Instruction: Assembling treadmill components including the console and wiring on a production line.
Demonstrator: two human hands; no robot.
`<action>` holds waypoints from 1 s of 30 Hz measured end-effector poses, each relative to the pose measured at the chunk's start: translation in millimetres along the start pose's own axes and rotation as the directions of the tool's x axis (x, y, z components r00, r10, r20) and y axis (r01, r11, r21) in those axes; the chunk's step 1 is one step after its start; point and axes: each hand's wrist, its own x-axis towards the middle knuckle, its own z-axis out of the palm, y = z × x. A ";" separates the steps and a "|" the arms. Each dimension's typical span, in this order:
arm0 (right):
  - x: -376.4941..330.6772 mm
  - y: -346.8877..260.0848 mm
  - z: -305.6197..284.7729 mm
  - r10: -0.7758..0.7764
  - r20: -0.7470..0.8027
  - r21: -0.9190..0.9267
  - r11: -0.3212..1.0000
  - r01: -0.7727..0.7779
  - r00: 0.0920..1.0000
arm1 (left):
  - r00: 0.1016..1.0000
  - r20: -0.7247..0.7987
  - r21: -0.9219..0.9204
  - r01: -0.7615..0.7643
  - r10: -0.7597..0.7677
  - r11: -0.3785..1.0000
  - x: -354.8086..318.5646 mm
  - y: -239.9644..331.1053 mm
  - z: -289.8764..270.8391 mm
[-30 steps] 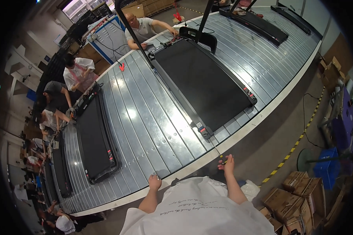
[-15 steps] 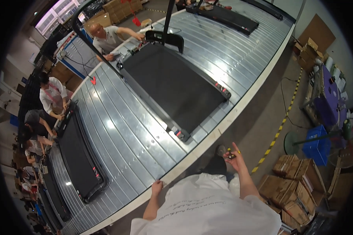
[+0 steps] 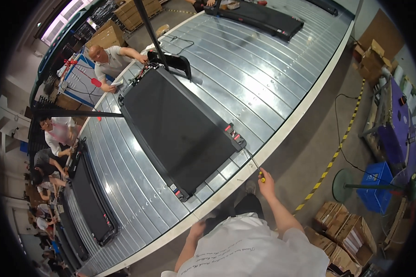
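Observation:
In my right hand [image 3: 266, 183], fingers closed, is a screwdriver [image 3: 262, 176] with a yellow-and-black handle. Its long thin shaft points at the near right end cap [image 3: 236, 138] of a black treadmill [image 3: 182, 131]; whether the tip touches is too small to tell. The treadmill lies on the metal-slatted line [image 3: 138, 175], its far end by a co-worker. My left hand [image 3: 197, 229] hangs low beside the line's pale edge [image 3: 208, 209], its fingers smeared and partly dark. The treadmill's other near end cap [image 3: 178, 191] faces me on the left.
A co-worker [image 3: 107, 62] reaches to the treadmill's far end, where black uprights [image 3: 148, 27] stick up. More treadmills [image 3: 91, 198] lie along the line, with people beyond. Behind my right side are cardboard boxes [image 3: 351, 231], a blue crate [image 3: 375, 184] and a green round-based stand [image 3: 344, 185].
My right hand has come forward to the line with the screwdriver. My left hand has left the line's edge. In view, the treadmill has shifted left and its uprights have swung.

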 end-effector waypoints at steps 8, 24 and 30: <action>31.9 -5.7 -25.0 -0.386 0.018 -0.339 0.866 0.369 0.922 | 0.973 -0.175 -0.193 -0.186 0.153 0.963 11.1 128.3 -41.7; 0.9 68.5 22.5 0.600 0.388 0.869 0.014 -0.494 0.700 | 0.942 -0.154 -0.111 0.282 -0.297 0.953 -119.5 -102.1 9.4; -23.4 42.7 22.3 0.585 0.241 0.775 0.363 -0.516 0.774 | 0.939 -0.235 -0.243 0.194 -0.252 0.950 -103.8 -63.8 0.5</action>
